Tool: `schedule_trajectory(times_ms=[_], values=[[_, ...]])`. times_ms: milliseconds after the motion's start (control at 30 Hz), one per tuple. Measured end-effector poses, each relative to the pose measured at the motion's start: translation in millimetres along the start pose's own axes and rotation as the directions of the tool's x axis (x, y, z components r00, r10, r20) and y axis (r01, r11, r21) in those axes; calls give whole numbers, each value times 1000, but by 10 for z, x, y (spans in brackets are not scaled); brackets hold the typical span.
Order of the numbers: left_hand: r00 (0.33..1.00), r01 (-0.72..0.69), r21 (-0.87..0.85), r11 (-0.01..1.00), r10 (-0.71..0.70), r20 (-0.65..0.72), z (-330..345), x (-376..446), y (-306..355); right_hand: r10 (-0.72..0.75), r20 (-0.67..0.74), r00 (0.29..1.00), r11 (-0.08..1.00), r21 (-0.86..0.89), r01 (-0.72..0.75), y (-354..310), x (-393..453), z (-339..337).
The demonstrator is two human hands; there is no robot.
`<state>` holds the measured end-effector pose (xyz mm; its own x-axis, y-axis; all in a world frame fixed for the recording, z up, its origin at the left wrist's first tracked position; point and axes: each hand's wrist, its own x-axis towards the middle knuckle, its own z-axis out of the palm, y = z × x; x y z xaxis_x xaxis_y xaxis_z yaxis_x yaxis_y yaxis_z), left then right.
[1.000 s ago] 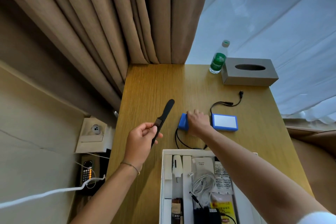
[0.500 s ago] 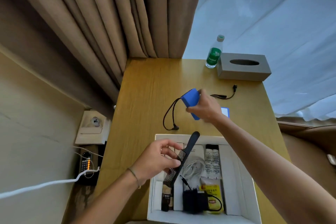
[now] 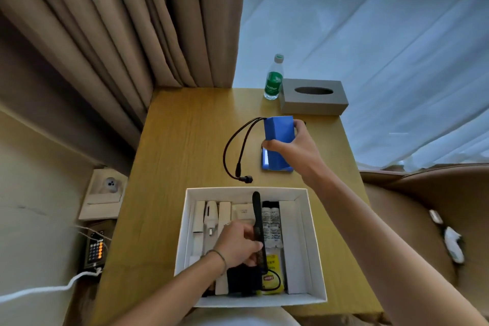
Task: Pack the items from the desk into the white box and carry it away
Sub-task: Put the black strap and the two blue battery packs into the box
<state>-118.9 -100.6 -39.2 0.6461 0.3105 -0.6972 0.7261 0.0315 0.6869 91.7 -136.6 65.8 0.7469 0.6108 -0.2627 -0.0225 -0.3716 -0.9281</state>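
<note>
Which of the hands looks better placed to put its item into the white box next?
Left. The left hand already holds the black comb inside the white box; the right hand holds the blue battery pack up over the desk, beyond the box.

Lots of color going on: a white box [image 3: 316, 241] on a yellowish wood-grain desk [image 3: 182, 145], with a black comb [image 3: 257, 222] and a yellow packet [image 3: 274, 272] inside, plus a bright blue battery pack [image 3: 279, 128] trailing black cables [image 3: 232, 151]. At the back sit a grey tissue box [image 3: 313, 102] and a clear bottle [image 3: 274, 79] with a green label and cap. Behind it all hang plain tan curtains [image 3: 119, 24] and pale bluish-white sheers [image 3: 383, 42].
</note>
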Motion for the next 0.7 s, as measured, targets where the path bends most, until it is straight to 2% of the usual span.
schedule_trajectory(times_ms=[200, 333, 500, 600, 667, 700], values=[[998, 37, 168, 985, -26, -65, 234, 117, 131, -2, 0, 1000, 997, 71, 2, -10, -238, -149], [994, 28, 403, 915, 16, -104, 340, 200, 171, 7, 9, 1000, 993, 120, -8, -11, -378, -213], [984, -36, 495, 868, 117, -134, 358, 275, 149, 15, 23, 1000, 990, 142, -19, 33, -536, -268], [982, -87, 340, 936, 138, -128, 218, 209, 161, 40, 35, 999, 985, 168, -45, 65, -624, -291], [986, -108, 25, 994, 111, -121, 38, 80, 186, 43, 54, 998, 979, 197, -53, 77, -688, -296], [991, -94, -182, 979, 75, -109, -70, -16, 196, 41, 68, 997, 974, 218, -55, 83, -721, -294]])
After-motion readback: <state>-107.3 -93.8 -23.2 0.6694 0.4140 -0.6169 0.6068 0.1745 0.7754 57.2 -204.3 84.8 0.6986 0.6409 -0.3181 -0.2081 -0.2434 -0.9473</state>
